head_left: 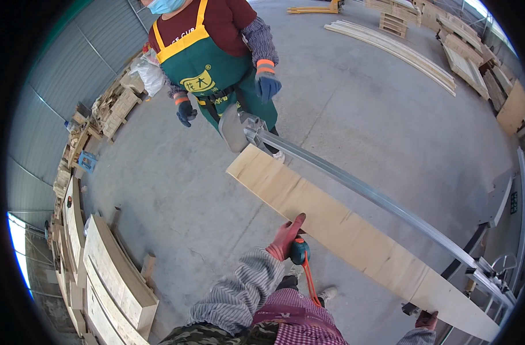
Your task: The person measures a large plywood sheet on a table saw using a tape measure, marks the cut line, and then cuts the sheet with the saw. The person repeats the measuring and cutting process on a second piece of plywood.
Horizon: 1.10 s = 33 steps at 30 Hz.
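A long pale plywood board [354,230] slants from the upper middle to the lower right. My left hand [288,236], in a red glove, grips its near edge with the thumb on top; the fingers underneath are hidden. Right beside that hand hangs a teal tape measure [300,251] with an orange strap, and I cannot tell what holds it. Toward the board's lower right end, my right hand [427,319], in a dark red glove, is closed on the near edge. Along the board's far side runs a metal rail [366,194].
A co-worker [213,75] in a green apron and blue gloves stands beyond the rail's end plate [234,127]. Stacked boards [121,276] lie at the lower left. Long planks [392,52] rest on the floor at the back right, near pallets [393,24].
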Available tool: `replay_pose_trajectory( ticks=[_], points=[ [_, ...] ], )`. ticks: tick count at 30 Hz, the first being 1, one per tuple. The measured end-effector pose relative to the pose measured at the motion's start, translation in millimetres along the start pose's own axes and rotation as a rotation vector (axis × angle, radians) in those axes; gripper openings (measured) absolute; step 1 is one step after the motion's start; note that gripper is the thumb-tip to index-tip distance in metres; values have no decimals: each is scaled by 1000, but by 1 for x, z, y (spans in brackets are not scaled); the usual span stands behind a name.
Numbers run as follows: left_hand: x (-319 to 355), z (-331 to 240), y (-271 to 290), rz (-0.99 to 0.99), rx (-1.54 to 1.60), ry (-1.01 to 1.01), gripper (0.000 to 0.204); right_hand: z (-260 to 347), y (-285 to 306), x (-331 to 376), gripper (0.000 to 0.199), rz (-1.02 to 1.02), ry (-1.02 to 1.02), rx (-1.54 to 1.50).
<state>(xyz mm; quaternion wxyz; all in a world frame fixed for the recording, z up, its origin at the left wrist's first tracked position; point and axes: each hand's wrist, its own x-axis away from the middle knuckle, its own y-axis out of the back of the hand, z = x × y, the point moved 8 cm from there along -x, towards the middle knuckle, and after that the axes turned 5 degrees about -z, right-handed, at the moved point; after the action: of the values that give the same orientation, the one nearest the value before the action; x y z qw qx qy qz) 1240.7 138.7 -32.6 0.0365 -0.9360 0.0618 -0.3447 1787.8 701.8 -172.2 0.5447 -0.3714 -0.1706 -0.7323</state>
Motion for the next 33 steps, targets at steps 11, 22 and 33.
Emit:
replay_pose_trajectory(
  ticks=[11, 22, 33],
  points=[
    [-36, 36, 29, -73, -7, 75, 52, -28, -79, 104, 48, 729, -43, 300],
    [7, 14, -5, 167, -64, 198, 67, -45, -101, 118, 42, -24, 107, -86],
    [-14, 21, 21, 151, -117, 79, 71, -37, -116, 126, 41, -69, 130, -119]
  ],
)
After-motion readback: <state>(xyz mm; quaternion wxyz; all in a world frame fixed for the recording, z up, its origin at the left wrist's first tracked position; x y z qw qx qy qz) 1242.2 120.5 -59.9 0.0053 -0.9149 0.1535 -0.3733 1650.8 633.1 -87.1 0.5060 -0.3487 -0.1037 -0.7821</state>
